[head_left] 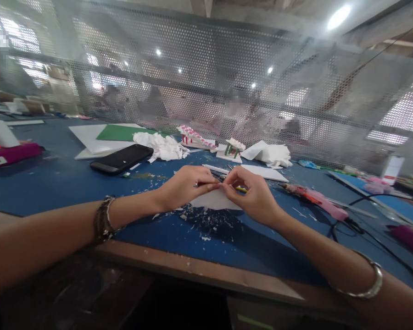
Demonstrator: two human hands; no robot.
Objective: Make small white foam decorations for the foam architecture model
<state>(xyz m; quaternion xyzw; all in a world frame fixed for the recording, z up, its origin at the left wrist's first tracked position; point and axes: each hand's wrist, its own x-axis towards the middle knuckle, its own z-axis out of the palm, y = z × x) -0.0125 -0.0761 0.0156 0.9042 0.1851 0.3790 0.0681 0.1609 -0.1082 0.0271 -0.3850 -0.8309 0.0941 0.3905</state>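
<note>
Above the blue tabletop, my left hand [189, 185] and my right hand [253, 192] meet with their fingertips pinched together. Whatever sits between the fingers is too small and too covered to make out. Just under them lies a white sheet [215, 200], partly hidden by the hands. White scraps [209, 224] are scattered in front of it. Behind the fingers are a white strip [215, 168] and a white board [265, 173]. Farther back stand a small model with green posts [232, 150] and a model with a pink-and-white top [196, 136].
A pink hot glue gun [318, 200] with a black cable lies right of my right hand. To the left are a black phone [122, 159], torn white paper [163, 145], a green sheet [127, 132] and a magenta power strip [15, 155]. A perforated metal screen [199, 73] closes the back.
</note>
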